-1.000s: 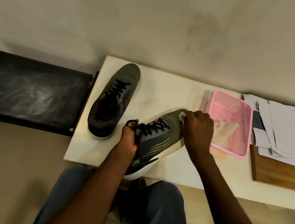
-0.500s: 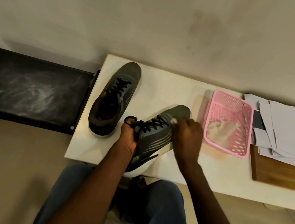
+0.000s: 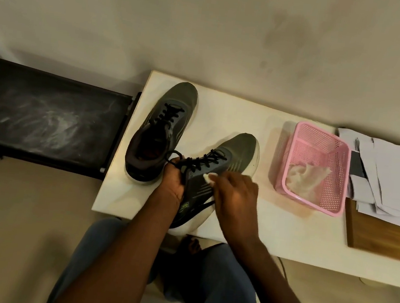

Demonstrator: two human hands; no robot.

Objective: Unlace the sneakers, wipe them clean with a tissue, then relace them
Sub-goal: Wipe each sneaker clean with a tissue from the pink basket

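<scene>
Spanning the scene, a white table [image 3: 248, 222] carries both sneakers; the near sneaker [image 3: 228, 160] is clamped at its collar by the left hand [image 3: 174, 181], while a tissue [image 3: 209, 177] is pinched against its side by the right hand [image 3: 236, 198].

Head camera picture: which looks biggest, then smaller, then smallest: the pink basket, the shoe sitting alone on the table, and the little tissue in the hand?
1. Shoe sitting alone: looks largest.
2. Pink basket: slightly smaller, though close, so this is unsure.
3. Tissue in the right hand: clearly smallest, mostly hidden by fingers.
</scene>
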